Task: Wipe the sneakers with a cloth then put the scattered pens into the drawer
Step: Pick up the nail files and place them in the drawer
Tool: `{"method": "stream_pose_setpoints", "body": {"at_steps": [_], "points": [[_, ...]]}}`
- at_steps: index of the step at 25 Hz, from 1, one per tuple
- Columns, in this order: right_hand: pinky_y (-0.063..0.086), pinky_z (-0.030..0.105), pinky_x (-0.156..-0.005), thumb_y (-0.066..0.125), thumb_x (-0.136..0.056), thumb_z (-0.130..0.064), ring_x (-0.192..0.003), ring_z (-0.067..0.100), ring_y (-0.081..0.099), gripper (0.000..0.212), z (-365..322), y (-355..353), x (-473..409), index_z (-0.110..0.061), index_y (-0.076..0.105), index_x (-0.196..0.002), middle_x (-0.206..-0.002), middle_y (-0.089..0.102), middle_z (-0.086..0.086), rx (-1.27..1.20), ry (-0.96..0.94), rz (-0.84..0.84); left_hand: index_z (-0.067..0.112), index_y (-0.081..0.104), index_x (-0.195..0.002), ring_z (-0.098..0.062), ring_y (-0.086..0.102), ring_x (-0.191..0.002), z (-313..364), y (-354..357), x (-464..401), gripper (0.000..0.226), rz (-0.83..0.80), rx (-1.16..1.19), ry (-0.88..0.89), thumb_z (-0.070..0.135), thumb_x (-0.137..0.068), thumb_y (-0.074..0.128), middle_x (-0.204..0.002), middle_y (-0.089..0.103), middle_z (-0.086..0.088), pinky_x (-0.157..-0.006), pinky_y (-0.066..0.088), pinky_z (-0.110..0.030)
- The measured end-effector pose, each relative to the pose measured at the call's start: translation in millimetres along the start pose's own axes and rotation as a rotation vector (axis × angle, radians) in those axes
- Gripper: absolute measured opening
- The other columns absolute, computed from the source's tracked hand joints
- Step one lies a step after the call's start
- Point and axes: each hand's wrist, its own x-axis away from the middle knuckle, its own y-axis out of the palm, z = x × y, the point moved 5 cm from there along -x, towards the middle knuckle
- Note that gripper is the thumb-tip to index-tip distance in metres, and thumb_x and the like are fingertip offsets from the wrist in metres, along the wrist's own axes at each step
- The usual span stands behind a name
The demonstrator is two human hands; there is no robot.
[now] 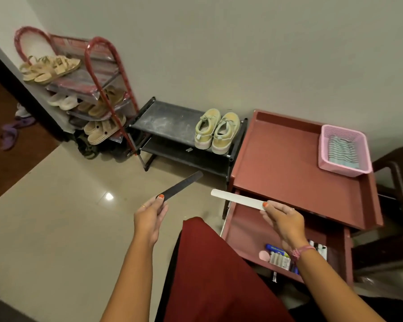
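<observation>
At the far left a red-framed shoe rack (102, 89) holds several tiers of beige sandals (49, 68) and clogs. Beside it a low black shoe rack (168, 119) carries 1 pair of pale yellow-green sneakers (216, 131) at the right end of its dusty top shelf, heels toward the camera. Next comes a reddish-brown table (289, 163) with a raised rim; a pink plastic basket (344, 152) stands at its far right corner, holding a folded striped cloth (343, 149). Below the tabletop the drawer (244, 226) is pulled open, and in its near right corner lie a blue pen (275, 248), a pink round item and a few other small stationery pieces too blurred to name. The left hand (149, 217) is over the tiled floor, its thumb and curled fingers pinching the near end of a flat dark strip (184, 184) that angles up and away to the right. The right hand (284, 221) hovers above the open drawer, pinching one end of a flat white strip (237, 198) that points left. A pink thread band circles the right wrist.
</observation>
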Motion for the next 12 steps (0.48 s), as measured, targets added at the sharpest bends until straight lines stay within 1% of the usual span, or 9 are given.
{"method": "stream_pose_setpoints", "body": {"at_steps": [3,5,8,12], "points": [[0.057,0.017,-0.066,0.068,-0.084,-0.005,-0.082,0.021,0.067,0.017,-5,-41,12,0.001,0.066,-0.1,-0.096,0.069,0.013,-0.052,-0.007,0.059,-0.004,0.059,-0.117,-0.016,0.064,-0.095,-4,31,21,0.027,-0.111,0.007,-0.028,0.005,-0.092,0.061,-0.099,0.066,-0.011,-0.094,0.049,-0.031],[0.057,0.017,-0.066,0.067,-0.085,-0.004,-0.083,0.021,0.067,0.02,-4,-66,15,0.002,0.065,-0.104,-0.098,0.068,0.014,-0.075,-0.002,0.094,0.0,0.061,-0.107,-0.016,0.064,-0.095,-14,53,35,0.018,-0.151,0.002,-0.053,0.009,-0.092,0.062,-0.098,0.066,-0.01,-0.093,0.05,-0.032],[0.058,0.018,-0.066,0.065,-0.086,-0.004,-0.086,0.022,0.067,0.022,8,-101,12,0.003,0.064,-0.107,-0.102,0.067,0.015,-0.087,0.047,0.159,0.005,0.062,-0.097,-0.014,0.065,-0.089,-41,83,53,0.009,-0.164,0.027,-0.096,0.013,-0.092,0.062,-0.092,0.067,-0.009,-0.09,0.052,-0.031],[0.057,0.016,-0.06,0.06,-0.089,-0.001,-0.082,0.019,0.064,0.021,37,-139,-7,0.005,0.063,-0.109,-0.107,0.064,0.018,-0.069,0.152,0.257,0.007,0.064,-0.094,-0.012,0.067,-0.087,-86,115,68,0.01,-0.181,0.082,-0.194,0.016,-0.094,0.06,-0.086,0.07,-0.006,-0.083,0.054,-0.027]]}}
